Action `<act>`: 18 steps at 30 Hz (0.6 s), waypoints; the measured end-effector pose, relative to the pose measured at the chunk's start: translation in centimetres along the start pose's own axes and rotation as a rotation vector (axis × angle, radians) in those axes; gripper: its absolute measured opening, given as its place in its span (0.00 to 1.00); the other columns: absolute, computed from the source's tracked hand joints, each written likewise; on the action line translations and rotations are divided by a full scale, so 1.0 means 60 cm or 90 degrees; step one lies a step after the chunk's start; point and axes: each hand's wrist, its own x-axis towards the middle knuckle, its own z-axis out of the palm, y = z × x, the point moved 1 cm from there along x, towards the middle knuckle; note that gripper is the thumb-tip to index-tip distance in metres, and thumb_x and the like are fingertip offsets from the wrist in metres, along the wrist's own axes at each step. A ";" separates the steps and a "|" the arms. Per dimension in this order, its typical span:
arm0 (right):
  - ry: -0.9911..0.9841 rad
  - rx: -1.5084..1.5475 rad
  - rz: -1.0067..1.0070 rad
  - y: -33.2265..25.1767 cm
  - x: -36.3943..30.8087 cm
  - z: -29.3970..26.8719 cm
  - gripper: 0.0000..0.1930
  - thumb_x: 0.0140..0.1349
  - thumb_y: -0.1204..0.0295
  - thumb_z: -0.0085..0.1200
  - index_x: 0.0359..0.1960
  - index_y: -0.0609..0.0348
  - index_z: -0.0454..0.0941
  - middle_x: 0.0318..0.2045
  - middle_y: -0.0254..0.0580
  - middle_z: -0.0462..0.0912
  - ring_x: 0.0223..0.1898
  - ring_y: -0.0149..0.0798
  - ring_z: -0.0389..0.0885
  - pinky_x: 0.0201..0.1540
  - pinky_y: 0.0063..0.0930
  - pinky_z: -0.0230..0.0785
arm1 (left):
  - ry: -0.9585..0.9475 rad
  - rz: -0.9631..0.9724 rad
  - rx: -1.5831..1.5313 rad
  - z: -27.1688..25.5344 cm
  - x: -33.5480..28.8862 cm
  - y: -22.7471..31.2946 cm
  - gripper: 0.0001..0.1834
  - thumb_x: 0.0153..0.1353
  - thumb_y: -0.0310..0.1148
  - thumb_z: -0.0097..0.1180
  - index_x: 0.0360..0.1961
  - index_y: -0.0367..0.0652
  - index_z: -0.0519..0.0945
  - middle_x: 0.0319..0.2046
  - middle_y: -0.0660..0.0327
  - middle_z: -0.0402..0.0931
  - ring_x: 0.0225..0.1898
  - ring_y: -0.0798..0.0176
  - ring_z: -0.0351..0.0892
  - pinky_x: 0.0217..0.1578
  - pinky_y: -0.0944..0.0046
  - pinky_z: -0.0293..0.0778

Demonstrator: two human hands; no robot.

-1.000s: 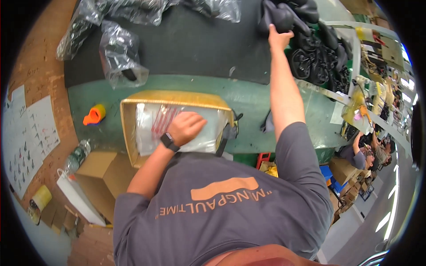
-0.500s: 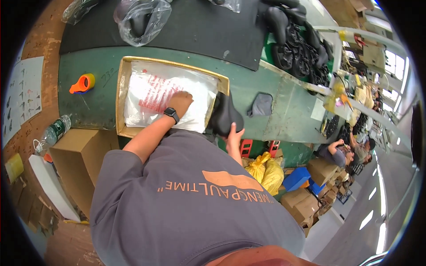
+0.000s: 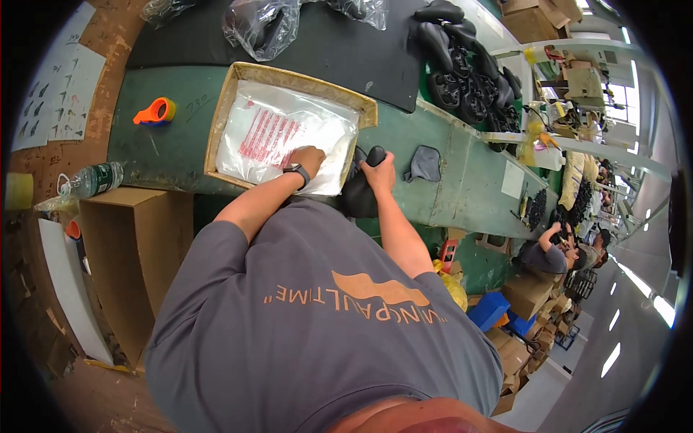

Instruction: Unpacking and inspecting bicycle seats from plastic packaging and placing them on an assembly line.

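An open carton (image 3: pixel 222 137) with a yellowish rim stands on the green workbench, holding a stack of clear plastic bags (image 3: pixel 271 123) printed in red. My left hand (image 3: pixel 309 159), with a dark watch at the wrist, rests over the bags with its fingers curled against the top one; its fingertips are partly hidden. At the carton's right side, my right hand (image 3: pixel 380 173) grips a black bicycle saddle (image 3: pixel 359 198) by its narrow nose, which points up. The saddle's wide end hangs low, close to my shirt at the bench's near edge.
A dark grey cloth (image 3: pixel 424 164) and an orange tape dispenser (image 3: pixel 156 112) lie on the bench (image 3: pixel 462 180). Several black saddles (image 3: pixel 469 72) are piled at the far right. Bagged saddles (image 3: pixel 263 29) sit on the black mat. A tall cardboard box (image 3: pixel 159 238) stands at my left.
My right hand has moved from the saddle's lower side up to its nose, and the saddle has turned and dropped nearer to me. My left hand stays curled on the bags.
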 end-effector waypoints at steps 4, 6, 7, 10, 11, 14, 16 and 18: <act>0.091 0.061 -0.072 0.002 -0.102 -0.062 0.39 0.50 0.52 0.78 0.60 0.57 0.75 0.50 0.62 0.88 0.51 0.66 0.86 0.55 0.54 0.78 | 0.094 -0.051 -0.134 -0.012 -0.027 -0.018 0.14 0.74 0.35 0.54 0.42 0.39 0.89 0.41 0.47 0.89 0.42 0.42 0.90 0.47 0.46 0.84; 0.106 0.118 -0.055 0.058 -0.173 -0.089 0.37 0.49 0.53 0.78 0.57 0.58 0.77 0.44 0.60 0.89 0.46 0.67 0.88 0.51 0.53 0.80 | 0.012 -0.205 -0.531 -0.026 -0.036 -0.018 0.14 0.76 0.32 0.52 0.41 0.32 0.85 0.38 0.47 0.88 0.41 0.48 0.92 0.41 0.52 0.87; 0.117 0.125 -0.042 0.085 -0.212 -0.098 0.37 0.48 0.53 0.79 0.56 0.58 0.77 0.43 0.60 0.90 0.45 0.66 0.88 0.50 0.52 0.80 | 0.078 -0.219 -0.647 -0.025 -0.038 -0.009 0.15 0.74 0.28 0.50 0.37 0.28 0.84 0.34 0.43 0.86 0.33 0.59 0.92 0.31 0.58 0.85; 0.110 0.109 0.027 0.163 -0.283 -0.115 0.37 0.46 0.54 0.80 0.54 0.59 0.77 0.39 0.58 0.90 0.42 0.61 0.90 0.46 0.50 0.82 | 0.077 -0.177 -0.387 -0.047 -0.034 0.008 0.19 0.72 0.42 0.60 0.41 0.33 0.87 0.41 0.45 0.89 0.42 0.48 0.91 0.46 0.52 0.83; 0.081 0.085 0.073 0.185 -0.292 -0.113 0.36 0.45 0.56 0.81 0.53 0.60 0.77 0.37 0.57 0.90 0.39 0.57 0.91 0.43 0.50 0.83 | 0.070 -0.167 -0.383 -0.036 -0.028 -0.003 0.19 0.72 0.42 0.60 0.41 0.33 0.87 0.41 0.45 0.89 0.42 0.48 0.91 0.46 0.52 0.83; -0.251 0.118 0.258 0.263 -0.283 -0.081 0.31 0.50 0.60 0.81 0.50 0.62 0.78 0.35 0.51 0.88 0.33 0.47 0.90 0.31 0.44 0.84 | 0.095 -0.074 -0.392 0.024 -0.011 -0.052 0.19 0.70 0.45 0.63 0.45 0.38 0.90 0.39 0.50 0.90 0.43 0.49 0.89 0.50 0.53 0.81; -0.407 0.478 0.431 0.223 -0.314 -0.059 0.25 0.60 0.59 0.78 0.48 0.62 0.78 0.33 0.44 0.85 0.28 0.41 0.87 0.26 0.33 0.84 | -0.005 -0.165 -0.505 0.039 -0.008 -0.073 0.15 0.73 0.40 0.62 0.48 0.39 0.90 0.39 0.57 0.90 0.40 0.62 0.88 0.41 0.59 0.81; -0.443 0.807 0.527 0.241 -0.327 0.004 0.23 0.64 0.56 0.75 0.46 0.59 0.79 0.34 0.44 0.85 0.29 0.41 0.86 0.30 0.35 0.83 | -0.042 -0.238 -0.700 0.056 -0.005 -0.081 0.15 0.74 0.38 0.60 0.52 0.41 0.87 0.42 0.60 0.89 0.41 0.66 0.88 0.38 0.62 0.81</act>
